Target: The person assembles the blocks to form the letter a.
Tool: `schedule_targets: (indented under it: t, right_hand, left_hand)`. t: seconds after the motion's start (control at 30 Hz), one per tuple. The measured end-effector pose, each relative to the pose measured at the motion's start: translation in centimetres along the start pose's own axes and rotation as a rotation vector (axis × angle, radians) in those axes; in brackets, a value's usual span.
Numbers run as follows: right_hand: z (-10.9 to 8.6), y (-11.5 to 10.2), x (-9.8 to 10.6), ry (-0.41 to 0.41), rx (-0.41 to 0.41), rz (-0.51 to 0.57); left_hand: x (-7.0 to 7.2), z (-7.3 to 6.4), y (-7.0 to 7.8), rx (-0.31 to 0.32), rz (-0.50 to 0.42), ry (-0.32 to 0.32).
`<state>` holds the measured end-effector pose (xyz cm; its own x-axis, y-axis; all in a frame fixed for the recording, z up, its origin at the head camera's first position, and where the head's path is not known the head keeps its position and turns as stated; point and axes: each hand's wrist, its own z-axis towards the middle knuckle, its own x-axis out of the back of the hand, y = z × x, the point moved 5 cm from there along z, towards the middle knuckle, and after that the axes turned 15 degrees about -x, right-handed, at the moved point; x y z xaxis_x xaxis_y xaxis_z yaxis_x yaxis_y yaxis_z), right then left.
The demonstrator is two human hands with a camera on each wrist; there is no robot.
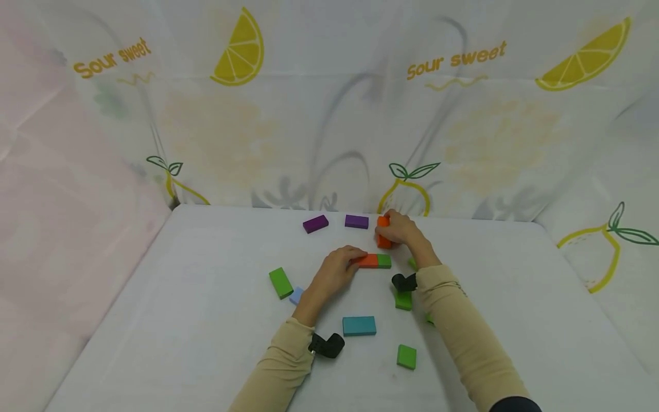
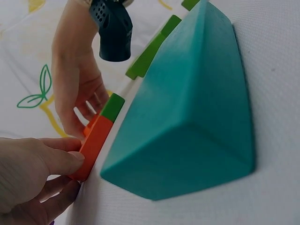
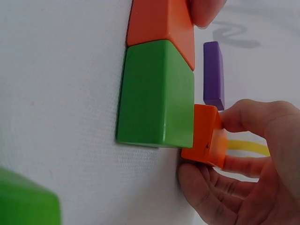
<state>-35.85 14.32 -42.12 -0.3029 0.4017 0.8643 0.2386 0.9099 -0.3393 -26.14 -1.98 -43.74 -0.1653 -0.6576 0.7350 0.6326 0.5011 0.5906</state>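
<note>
My left hand (image 1: 333,273) pinches the left end of a red-orange block (image 1: 368,261) lying on the white table. A small green block (image 1: 384,261) sits flush against its right end; in the right wrist view the red-orange block (image 3: 152,21) and green block (image 3: 150,93) touch end to end. Behind them, my right hand (image 1: 403,230) grips an orange block (image 1: 383,242) between thumb and fingers, close to the table's back edge. That orange block (image 3: 204,136) stands just beyond the green one. Its underside is hidden.
Two purple blocks (image 1: 356,221) lie along the back edge. A teal block (image 1: 359,326) lies in front, between the forearms. Green blocks (image 1: 280,282) are scattered left and right, some partly under the right arm. A light blue block (image 1: 296,295) is partly behind the left wrist.
</note>
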Motion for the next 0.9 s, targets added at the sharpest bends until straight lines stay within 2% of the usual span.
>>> schedule_targets:
  t: [0.27,0.43,0.9]
  right_hand:
    - [-0.1,-0.1,-0.3,-0.012,-0.017,0.001]
    - [-0.2,-0.1,-0.4,0.001,-0.005,-0.028]
    - [-1.0,-0.3,-0.6,0.003,0.003,-0.056]
  left_hand:
    - [0.1,-0.1,0.0,0.004,-0.013,0.002]
    - [0.0,-0.1,0.0,-0.013,-0.016,0.008]
    - [0.1,-0.1,0.0,-0.014,-0.012,0.008]
